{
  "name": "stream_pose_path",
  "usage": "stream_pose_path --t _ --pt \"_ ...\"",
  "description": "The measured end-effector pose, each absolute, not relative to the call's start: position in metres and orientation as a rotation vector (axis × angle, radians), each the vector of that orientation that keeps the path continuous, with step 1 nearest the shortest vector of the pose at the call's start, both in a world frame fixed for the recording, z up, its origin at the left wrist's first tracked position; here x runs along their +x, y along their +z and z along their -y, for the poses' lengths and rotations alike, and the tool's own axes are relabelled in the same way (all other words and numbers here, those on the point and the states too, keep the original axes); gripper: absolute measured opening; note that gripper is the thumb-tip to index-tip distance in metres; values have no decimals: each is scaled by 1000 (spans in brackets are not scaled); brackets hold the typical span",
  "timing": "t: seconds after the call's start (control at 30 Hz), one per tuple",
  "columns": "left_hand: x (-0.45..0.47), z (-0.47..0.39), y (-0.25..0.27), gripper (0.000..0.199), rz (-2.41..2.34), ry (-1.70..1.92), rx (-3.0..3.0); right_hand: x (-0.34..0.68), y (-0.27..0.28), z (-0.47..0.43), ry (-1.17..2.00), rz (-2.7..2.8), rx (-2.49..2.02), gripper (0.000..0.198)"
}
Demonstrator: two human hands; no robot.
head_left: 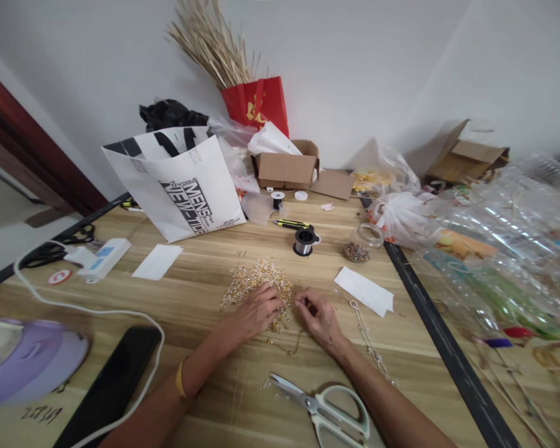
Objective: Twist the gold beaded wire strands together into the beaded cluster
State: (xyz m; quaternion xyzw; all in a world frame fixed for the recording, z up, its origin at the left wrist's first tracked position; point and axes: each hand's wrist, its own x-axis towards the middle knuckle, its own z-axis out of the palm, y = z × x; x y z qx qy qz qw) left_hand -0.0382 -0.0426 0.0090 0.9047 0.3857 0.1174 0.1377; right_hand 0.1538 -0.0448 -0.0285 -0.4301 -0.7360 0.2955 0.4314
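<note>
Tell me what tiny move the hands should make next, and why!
Maybe the left hand should pick one from the loose pile of small, shiny gold-and-clear pieces, because its fingertips are right at the pile, and the right hand is close by with curled fingers.

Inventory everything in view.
beads: uncounted, gold and clear, centre
chain: one, gold, below beads
strands: uncounted, silvery, right of beads
scissors: one, pale-handled, near edge
spools: two, mostly dark, behind beads
slim tools: uncounted, yellow-black, behind beads
jar: one, clear, right of spools
paper: two spots, white, flanking beads
printed bag: one, white, back left
red bag: one, red, by wall
stalks: uncounted, tan, by wall
black bag: one, black, back left
boxes: two, brown, back
packaging: uncounted, mostly clear, right
power strip: one, white, left
cable: one, white, left
phone: one, black, lower left
rounded object: one, purple, left edge
left hand: one, over beads
right hand: one, right of beads
</note>
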Motion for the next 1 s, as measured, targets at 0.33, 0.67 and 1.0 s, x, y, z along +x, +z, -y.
stream_pose_path --t 0.33,0.67,1.0 --pt "-54 33 3 11 -1051 299 2626 154 -31 44 729 1833 -1076 13" --pt "-56 28 -1 18 -1144 388 2645 154 -29 44 735 1827 -1079 12" --pt "-58 25 -4 17 -1197 465 2606 153 -27 45 742 1832 -1095 12"
